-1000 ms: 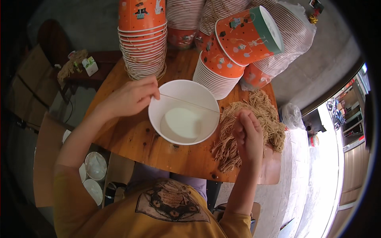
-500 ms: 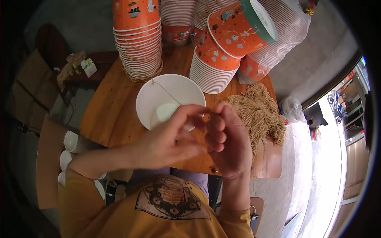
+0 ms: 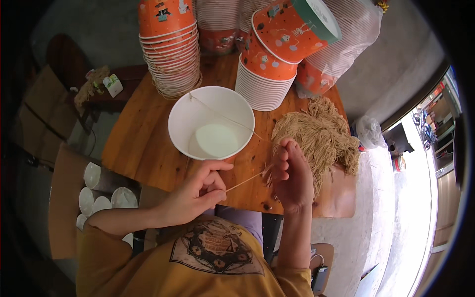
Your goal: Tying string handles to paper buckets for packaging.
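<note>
Head view: on the wooden table [image 3: 138,143], a white-lined paper bucket [image 3: 200,119] stands mouth-up, probably for easy reach; left hand [image 3: 196,195], fingertips pinched, and right hand [image 3: 295,177], fingers curled, hold thin twine [image 3: 245,181] strung from the bucket's rim, seemingly for tension.

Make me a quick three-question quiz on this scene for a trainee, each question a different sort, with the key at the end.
1. Fill in: between them, the left hand and the right hand hold a thin length of ____.
2. Choose: what lies on the table just beyond the right hand?
A) a pair of scissors
B) a pile of tan strands
C) a roll of tape
3. Say which: does the bucket nearest the hands stand open side up or upside down?

Key
1. String
2. B
3. Open side up
</note>
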The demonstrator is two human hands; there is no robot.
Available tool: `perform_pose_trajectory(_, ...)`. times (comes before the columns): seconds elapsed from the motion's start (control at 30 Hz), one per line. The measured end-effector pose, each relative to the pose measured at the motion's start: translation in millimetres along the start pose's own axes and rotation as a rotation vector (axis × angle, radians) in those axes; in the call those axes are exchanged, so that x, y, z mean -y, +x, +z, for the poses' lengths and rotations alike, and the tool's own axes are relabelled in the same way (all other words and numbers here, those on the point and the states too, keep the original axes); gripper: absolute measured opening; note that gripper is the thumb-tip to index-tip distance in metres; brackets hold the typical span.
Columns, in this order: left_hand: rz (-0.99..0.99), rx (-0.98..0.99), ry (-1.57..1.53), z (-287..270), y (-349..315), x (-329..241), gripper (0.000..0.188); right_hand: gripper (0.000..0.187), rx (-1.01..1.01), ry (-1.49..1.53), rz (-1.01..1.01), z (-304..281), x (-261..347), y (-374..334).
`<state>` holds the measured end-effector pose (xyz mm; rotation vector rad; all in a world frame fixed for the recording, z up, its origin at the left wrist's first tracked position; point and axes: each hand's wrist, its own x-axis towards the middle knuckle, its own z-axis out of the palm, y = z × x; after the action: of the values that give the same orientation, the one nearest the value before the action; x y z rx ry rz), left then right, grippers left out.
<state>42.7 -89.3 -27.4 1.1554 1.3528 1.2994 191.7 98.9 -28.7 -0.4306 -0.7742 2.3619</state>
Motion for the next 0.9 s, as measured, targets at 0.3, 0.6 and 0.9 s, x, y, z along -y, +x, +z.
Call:
perform_pose_trajectory(0.3, 0.124, -0.078, 0.394, -1, -4, -3, 0.02, 0.03, -0.057, -1.49, -0.81, -6, -30, -16)
perform_pose_trajectory(0.6, 0.178, -0.044, 0.522, 1, 16, -23, 0.023, 0.013, 0.251, -1.006, -0.347, 1, -48, -36)
perform_pose_trajectory(0.9, 0.066, -0.086, 0.723, -29, 58, -42, 0.022, 0.006, 0.009, -1.028, -0.592, -7, -56, -19)
